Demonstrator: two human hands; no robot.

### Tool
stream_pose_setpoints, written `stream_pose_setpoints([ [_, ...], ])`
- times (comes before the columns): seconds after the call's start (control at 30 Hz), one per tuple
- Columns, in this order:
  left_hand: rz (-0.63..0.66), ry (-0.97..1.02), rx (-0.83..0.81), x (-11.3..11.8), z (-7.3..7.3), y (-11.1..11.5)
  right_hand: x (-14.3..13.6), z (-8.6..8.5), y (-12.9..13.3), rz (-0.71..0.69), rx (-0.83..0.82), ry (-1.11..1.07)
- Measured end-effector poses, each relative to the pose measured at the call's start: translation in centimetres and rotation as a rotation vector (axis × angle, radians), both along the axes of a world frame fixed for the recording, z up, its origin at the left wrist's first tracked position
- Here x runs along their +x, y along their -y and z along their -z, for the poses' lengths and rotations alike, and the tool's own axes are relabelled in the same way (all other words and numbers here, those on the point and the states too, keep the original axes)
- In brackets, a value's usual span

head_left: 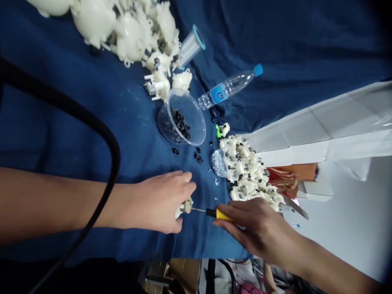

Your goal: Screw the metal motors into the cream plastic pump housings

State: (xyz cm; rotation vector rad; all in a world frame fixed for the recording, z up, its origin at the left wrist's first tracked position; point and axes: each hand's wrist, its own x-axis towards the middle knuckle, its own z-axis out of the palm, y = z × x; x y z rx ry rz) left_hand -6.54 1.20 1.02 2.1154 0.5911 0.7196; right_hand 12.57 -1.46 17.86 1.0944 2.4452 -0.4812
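Observation:
My left hand (165, 202) is closed around a small cream plastic part (185, 206), most of it hidden under the fingers. In my right hand (254, 222) is a screwdriver (223, 215) with a yellow and black handle. Its thin metal shaft points left, and the tip meets the end of the plastic part. Loose silver screws (217, 181) lie on the blue cloth above the screwdriver. A small clear dish (218, 162) full of screws stands beside them.
A clear round tub (199, 139) holds small black parts, with several more beside it. Cream plastic housings (128, 38) are piled at upper left, smaller cream assemblies (245, 167) at right. A water bottle (229, 87) lies near a clear cylinder (191, 45). A black cable (114, 151) crosses the left foreground.

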Motion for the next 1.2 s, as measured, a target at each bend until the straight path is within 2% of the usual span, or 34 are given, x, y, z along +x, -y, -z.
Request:
stream_pose_setpoints([
  [0.1,-0.003,0.000,0.009,0.0,-0.1,-0.1,-0.5,0.2,0.2,0.236,-0.052,-0.032],
  [0.2,-0.008,-0.015,0.016,0.0,-0.2,-0.2,-1.3,0.3,-0.1,0.519,-0.145,0.071],
  [0.3,-0.007,-0.027,0.030,0.1,-0.1,-0.2,-1.9,0.3,-0.7,0.940,-0.294,0.168],
  [0.4,0.003,-0.037,0.069,0.0,0.0,-0.1,-2.5,0.4,-1.3,1.406,-0.447,0.103],
  [0.47,0.008,-0.050,0.092,-0.2,0.0,-0.1,-2.9,0.4,-1.6,1.530,-0.519,0.035],
  [0.7,0.021,-0.090,0.130,-0.6,-0.8,-0.4,-3.6,-0.3,-0.7,1.361,-0.463,-0.103],
  [0.83,0.052,-0.090,0.129,-1.3,-1.0,-0.9,-1.5,-1.7,1.1,1.127,-0.373,-0.210],
  [0.9,0.081,-0.074,0.090,-1.6,-0.9,-1.1,0.2,-2.5,1.7,1.095,-0.305,-0.296],
  [0.97,0.106,-0.041,0.014,-1.8,-1.0,-1.5,1.7,-2.4,2.2,1.103,-0.202,-0.433],
  [1.0,0.111,-0.017,-0.036,-1.8,-1.1,-1.8,2.1,-1.9,2.3,1.118,-0.135,-0.524],
  [1.07,0.099,0.046,-0.146,-1.6,-1.6,-2.3,2.3,0.2,2.7,1.130,-0.020,-0.694],
  [1.2,0.065,0.175,-0.368,-1.3,-2.9,-2.9,0.1,6.6,3.2,1.092,0.262,-1.077],
])
